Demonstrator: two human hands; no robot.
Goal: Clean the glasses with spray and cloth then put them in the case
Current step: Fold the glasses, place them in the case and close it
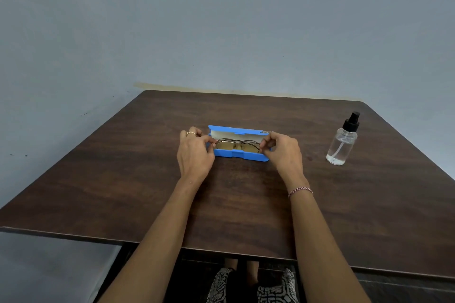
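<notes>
- The glasses (237, 143), thin-framed and folded, are sitting low inside the open case. Whether they are already resting on its floor cannot be told.
- The case (236, 156), blue outside and pale inside, is lying near the middle of the surface, with its lid standing open on the far side.
- The left grip (195, 152) is pinching the left end of the frame between thumb and fingertips, just over the case's left end. A ring (190, 133) is showing on one finger.
- The right grip (283, 152) is pinching the right end of the frame the same way. A braided bracelet (300, 191) is circling that wrist.
- The spray bottle (342, 144), clear with a black nozzle, is standing upright well apart to the right.
- The surface (138, 179), dark wood grain, is butting against a blue-grey wall (221, 19).
</notes>
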